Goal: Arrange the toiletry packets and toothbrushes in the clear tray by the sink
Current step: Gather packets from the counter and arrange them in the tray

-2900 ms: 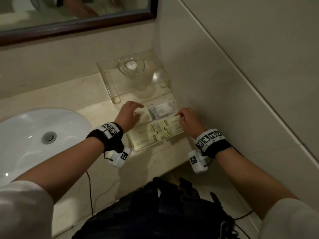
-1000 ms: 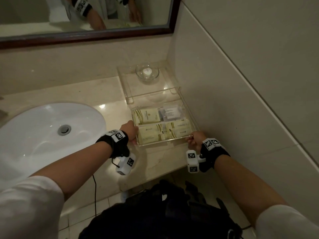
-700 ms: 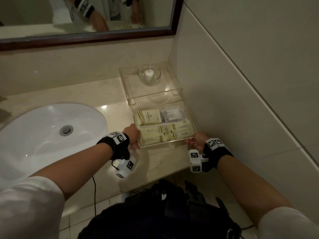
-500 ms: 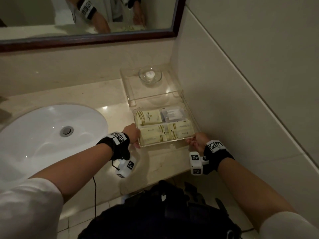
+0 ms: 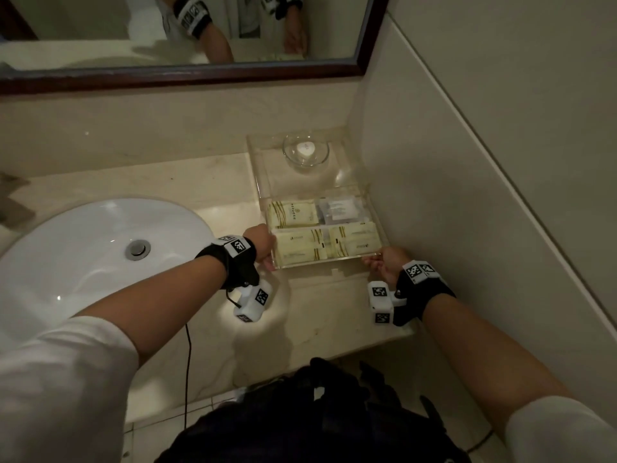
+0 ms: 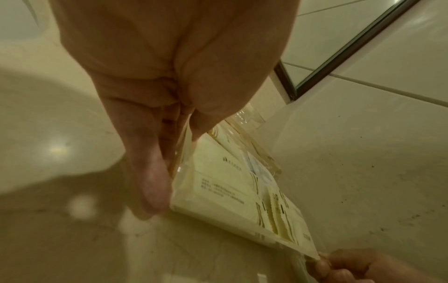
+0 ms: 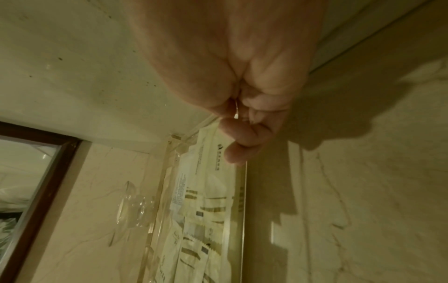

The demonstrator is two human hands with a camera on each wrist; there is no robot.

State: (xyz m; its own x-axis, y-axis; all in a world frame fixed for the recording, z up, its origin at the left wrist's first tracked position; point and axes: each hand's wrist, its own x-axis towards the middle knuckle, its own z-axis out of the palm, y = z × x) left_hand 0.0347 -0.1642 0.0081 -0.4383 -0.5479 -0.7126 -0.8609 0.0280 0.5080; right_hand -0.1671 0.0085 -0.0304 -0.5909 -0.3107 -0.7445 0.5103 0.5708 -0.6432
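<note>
1. The left hand (image 5: 263, 243) pinches the near-left corner of the clear tray (image 5: 320, 264): in the left wrist view the thumb lies inside the wall and the fingers (image 6: 150, 178) outside.
2. The right hand (image 5: 387, 262) grips the near-right corner, fingers (image 7: 238, 137) curled over the rim.
3. The tray sits on the tabletop (image 5: 320, 315) between both hands, its far-right side against the wall (image 5: 434, 182). It looks rigid, smooth and slippery, probably light; the corners seem the surest hold.
4. Just past the fingers, the cream packets (image 5: 325, 247) lie flat in overlapping rows. They look thin, soft and apt to slide if the tray tips.
5. Further off lies a greyish packet (image 5: 339, 210).
6. Beyond it, a glass dish (image 5: 305, 152) stands on a clear stand, likely fragile.
</note>
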